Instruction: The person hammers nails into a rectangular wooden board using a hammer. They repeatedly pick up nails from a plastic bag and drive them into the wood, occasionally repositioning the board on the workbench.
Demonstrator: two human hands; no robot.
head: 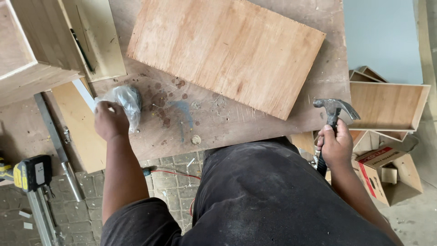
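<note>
My left hand point(110, 121) reaches into a crumpled clear plastic bag point(126, 101) that lies on the stained plywood worktop point(214, 123); the fingertips are hidden inside the bag. My right hand point(336, 146) grips the dark handle of a steel claw hammer point(334, 110), held upright beside the worktop's right edge with its head at table height. A rectangular plywood board point(227, 48) lies flat and angled on the worktop, between and beyond both hands. My dark trousers point(264, 196) fill the bottom of the view.
Wooden box frames point(41, 41) stand at the upper left with a pencil point(83, 50) on one. An open wooden drawer box point(387, 105) and a cardboard box point(387, 175) sit on the floor at right. A yellow power tool point(29, 173) and a metal bar point(57, 141) lie at left.
</note>
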